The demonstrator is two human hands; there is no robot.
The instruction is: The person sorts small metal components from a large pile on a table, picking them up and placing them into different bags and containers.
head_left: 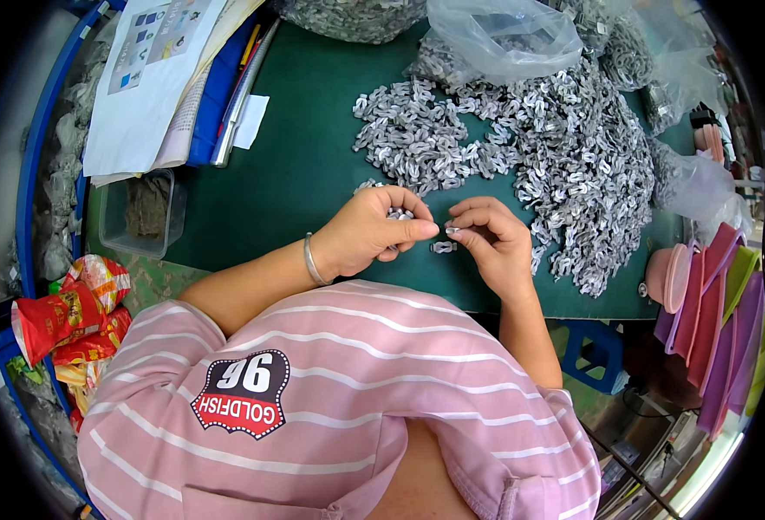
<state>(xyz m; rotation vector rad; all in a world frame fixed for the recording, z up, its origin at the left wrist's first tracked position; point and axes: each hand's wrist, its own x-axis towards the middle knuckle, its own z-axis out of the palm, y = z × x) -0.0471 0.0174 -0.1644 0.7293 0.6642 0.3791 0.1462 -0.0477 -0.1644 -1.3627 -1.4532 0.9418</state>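
My left hand is curled around several small silvery metal clips, which show between its fingers; a metal bangle sits on that wrist. My right hand pinches one small metal clip between thumb and forefinger. The fingertips of both hands face each other across a narrow gap. Just below them a single loose clip lies on the green tabletop. Beyond my hands spreads a big heap of the same clips, with a smaller heap to its left.
Clear plastic bags with clips lie at the back. Papers and a blue folder rest at the left, above a clear plastic tub. Red snack packets stand low left. Coloured strips hang at the right edge.
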